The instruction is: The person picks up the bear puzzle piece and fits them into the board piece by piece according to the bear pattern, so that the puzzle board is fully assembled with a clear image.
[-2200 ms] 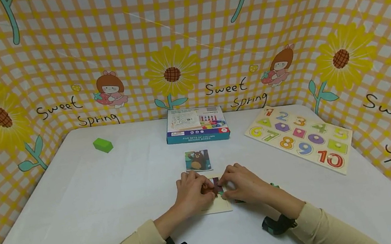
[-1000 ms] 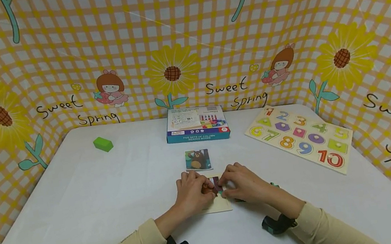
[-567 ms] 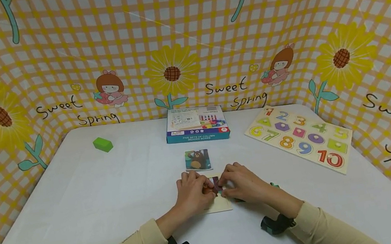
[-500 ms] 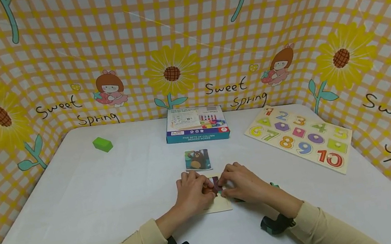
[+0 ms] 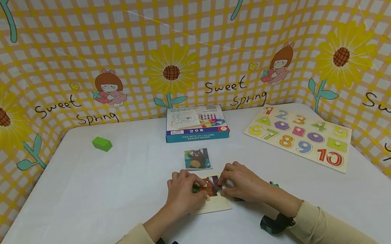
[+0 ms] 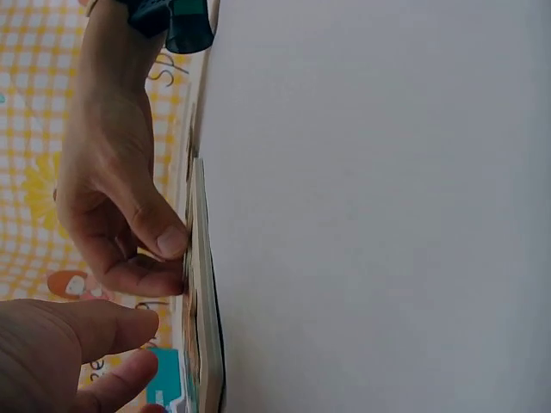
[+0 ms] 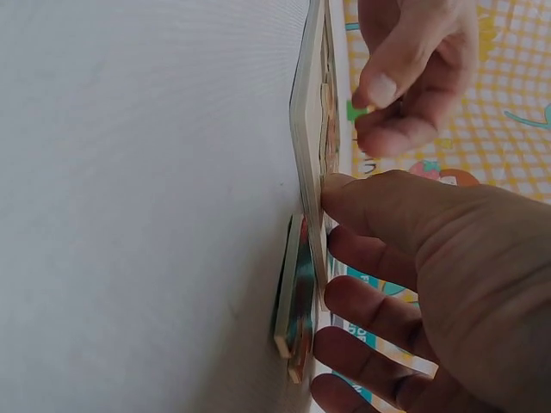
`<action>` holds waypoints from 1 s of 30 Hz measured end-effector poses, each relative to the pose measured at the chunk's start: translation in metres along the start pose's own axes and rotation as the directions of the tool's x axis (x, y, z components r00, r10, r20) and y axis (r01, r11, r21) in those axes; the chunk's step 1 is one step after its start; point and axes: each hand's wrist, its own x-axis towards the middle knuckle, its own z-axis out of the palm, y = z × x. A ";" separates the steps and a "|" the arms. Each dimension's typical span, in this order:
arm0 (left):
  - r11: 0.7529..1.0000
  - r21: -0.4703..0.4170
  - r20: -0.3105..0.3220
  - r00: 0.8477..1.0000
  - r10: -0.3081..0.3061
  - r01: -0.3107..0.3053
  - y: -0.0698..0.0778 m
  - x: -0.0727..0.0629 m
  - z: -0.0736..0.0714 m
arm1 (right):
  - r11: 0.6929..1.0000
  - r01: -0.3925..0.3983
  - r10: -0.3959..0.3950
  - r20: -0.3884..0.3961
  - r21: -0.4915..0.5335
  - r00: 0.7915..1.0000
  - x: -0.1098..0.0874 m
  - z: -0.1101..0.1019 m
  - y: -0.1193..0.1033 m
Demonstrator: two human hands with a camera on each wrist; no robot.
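A small wooden jigsaw board (image 5: 213, 206) lies in front of me, its near part bare wood. Bear-picture pieces (image 5: 208, 188) fill its far part. My right hand (image 5: 244, 180) pinches a dark puzzle piece (image 5: 217, 186) at the board's right side, thumb and forefinger down on it in the left wrist view. Over the left side is my left hand (image 5: 183, 193), its thumb and fingers loosely bent and held off the board in both wrist views. Loose puzzle pieces (image 7: 295, 288) lie against the board's right edge, mostly hidden under my right hand in the head view.
A bear picture card (image 5: 197, 159) lies just beyond the board. Farther back stands a flat toy box (image 5: 197, 134) with papers on top. A green block (image 5: 102, 144) is at the back left, a number-and-shape board (image 5: 300, 138) at the right. Patterned cloth rises behind.
My left hand has shifted left off the bear pieces, uncovering more of the picture. The right hand stays almost where it was, at the board's right side.
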 end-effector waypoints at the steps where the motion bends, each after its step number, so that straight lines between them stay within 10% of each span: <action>1: 1.000 0.000 -0.004 1.000 -0.007 0.007 -0.001 -0.002 -0.002 | 1.000 0.001 -0.001 -0.003 -0.002 1.000 0.000 0.000 0.000; 30: 0.996 -0.093 0.062 0.998 0.016 -0.010 -0.040 -0.030 -0.024 | 1.000 0.012 -0.012 -0.012 0.026 1.000 -0.001 0.001 0.001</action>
